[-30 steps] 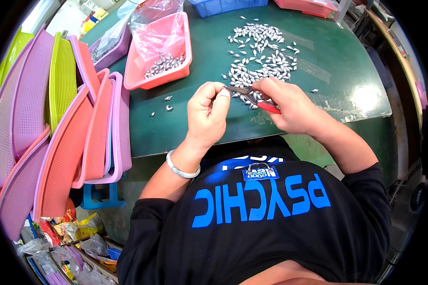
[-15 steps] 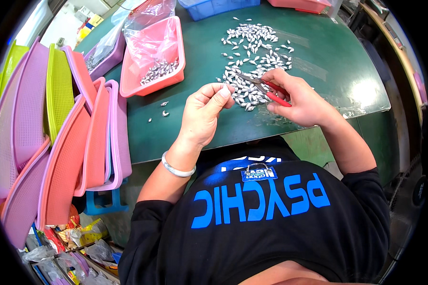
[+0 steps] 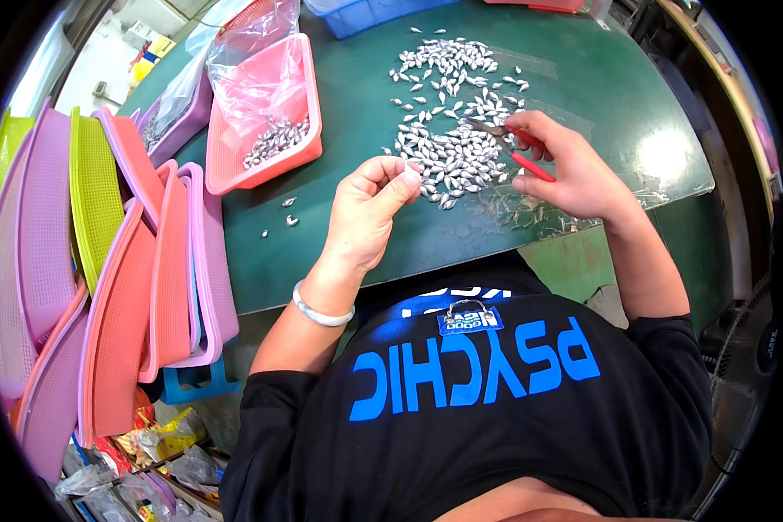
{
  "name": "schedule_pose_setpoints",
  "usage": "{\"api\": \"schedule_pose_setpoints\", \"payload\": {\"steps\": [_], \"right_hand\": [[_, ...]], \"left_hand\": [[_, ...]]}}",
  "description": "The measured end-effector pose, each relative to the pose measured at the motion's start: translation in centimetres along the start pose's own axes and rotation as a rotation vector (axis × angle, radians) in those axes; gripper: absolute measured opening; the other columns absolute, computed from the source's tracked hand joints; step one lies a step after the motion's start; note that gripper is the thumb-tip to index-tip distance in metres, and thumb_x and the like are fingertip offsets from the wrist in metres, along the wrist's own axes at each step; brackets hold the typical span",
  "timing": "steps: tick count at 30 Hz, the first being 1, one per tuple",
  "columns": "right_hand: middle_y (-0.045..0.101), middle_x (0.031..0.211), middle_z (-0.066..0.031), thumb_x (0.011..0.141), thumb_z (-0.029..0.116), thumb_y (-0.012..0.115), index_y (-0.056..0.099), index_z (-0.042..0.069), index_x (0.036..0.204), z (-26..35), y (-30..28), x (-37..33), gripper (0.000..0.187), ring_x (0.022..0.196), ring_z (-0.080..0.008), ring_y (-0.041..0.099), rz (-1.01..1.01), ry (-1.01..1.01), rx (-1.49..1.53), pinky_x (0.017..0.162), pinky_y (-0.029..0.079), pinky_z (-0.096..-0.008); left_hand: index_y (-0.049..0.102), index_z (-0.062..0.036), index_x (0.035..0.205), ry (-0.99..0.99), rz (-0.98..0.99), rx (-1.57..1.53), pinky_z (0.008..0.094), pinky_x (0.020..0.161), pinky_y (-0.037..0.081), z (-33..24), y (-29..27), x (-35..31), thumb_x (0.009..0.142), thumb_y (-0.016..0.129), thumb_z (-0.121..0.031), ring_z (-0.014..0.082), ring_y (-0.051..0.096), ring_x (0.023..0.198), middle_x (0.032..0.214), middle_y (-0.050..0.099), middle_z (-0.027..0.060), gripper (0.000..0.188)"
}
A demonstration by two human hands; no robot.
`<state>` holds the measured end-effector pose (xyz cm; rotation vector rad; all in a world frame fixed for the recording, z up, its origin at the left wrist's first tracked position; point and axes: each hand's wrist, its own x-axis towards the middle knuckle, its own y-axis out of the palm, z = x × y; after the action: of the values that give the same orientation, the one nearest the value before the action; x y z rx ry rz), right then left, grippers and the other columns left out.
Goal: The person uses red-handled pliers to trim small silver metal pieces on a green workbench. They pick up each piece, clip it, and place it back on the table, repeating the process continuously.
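Note:
A pair of red-handled pliers [image 3: 532,167] is in my right hand [image 3: 576,172], closed around the grips. Their dark jaws point left over a spread of small silver teardrop-shaped metal pieces [image 3: 451,155] on the green table. My left hand [image 3: 367,207], with a bracelet on its wrist, is closed in a pinch at the near left edge of the spread. Whatever lies between its thumb and finger is too small to make out. The plier jaws are apart from the left fingertips.
A pink basket [image 3: 313,143] with a plastic bag and more silver pieces stands left of the spread. Several loose bits [image 3: 291,221] lie before it on the table [image 3: 339,113]. A blue bin [image 3: 374,16] sits at the back; stacked coloured baskets [image 3: 117,287] crowd the left.
My right hand and the pliers have moved right, away from my left fingertips. My left hand keeps its pinch nearly in place. The view has shifted slightly.

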<state>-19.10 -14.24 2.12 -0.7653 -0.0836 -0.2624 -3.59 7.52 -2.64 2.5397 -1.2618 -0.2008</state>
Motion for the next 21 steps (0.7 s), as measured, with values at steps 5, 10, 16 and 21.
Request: {"api": "schedule_pose_setpoints", "payload": {"steps": [5,10,16,21], "right_hand": [[0.056,0.116,-0.0158,0.071,0.014,0.073,0.046,0.004,0.125,-3.3,-3.0,-0.2,0.061,0.108,-0.0303,0.055,-0.161,0.044,-0.272,0.094,0.044,-0.0382],[0.055,0.12,-0.0183,0.075,0.015,0.07,0.045,0.004,0.128,-7.9,-5.8,-1.1,0.06,0.111,-0.031,0.054,-0.313,0.265,-0.464,0.093,0.044,-0.038],[0.06,0.105,-0.0162,0.073,0.013,0.071,0.049,0.003,0.123,-5.2,-5.0,-1.8,0.055,0.096,-0.0263,0.058,-0.284,0.216,-0.295,0.084,0.047,-0.0343],[0.061,0.098,-0.0125,0.07,0.01,0.073,0.053,0.001,0.118,-0.2,-1.5,-1.5,0.053,0.082,-0.0227,0.057,-0.074,-0.077,0.011,0.076,0.048,-0.0323]], "left_hand": [[0.064,-0.0008,0.096,0.08,-0.061,0.32,0.0247,0.073,0.044,0.3,-0.5,0.1,0.091,0.059,-0.01,0.0089,0.055,0.078,0.084,0.061,0.0018,0.012],[0.064,-0.0008,0.095,0.032,-0.055,0.418,0.0241,0.073,0.044,-0.4,-0.3,0.7,0.093,0.054,-0.011,0.0088,0.056,0.078,0.082,0.061,0.0019,0.015],[0.064,-0.0003,0.097,0.072,-0.013,0.279,0.0265,0.076,0.046,-0.4,0.4,0.8,0.093,0.052,-0.01,0.0113,0.059,0.083,0.09,0.064,0.0038,0.015],[0.064,0.0004,0.102,0.095,-0.036,0.23,0.0274,0.077,0.048,-1.0,1.4,-0.1,0.093,0.053,-0.008,0.0135,0.062,0.089,0.095,0.065,0.0059,0.017]]}}
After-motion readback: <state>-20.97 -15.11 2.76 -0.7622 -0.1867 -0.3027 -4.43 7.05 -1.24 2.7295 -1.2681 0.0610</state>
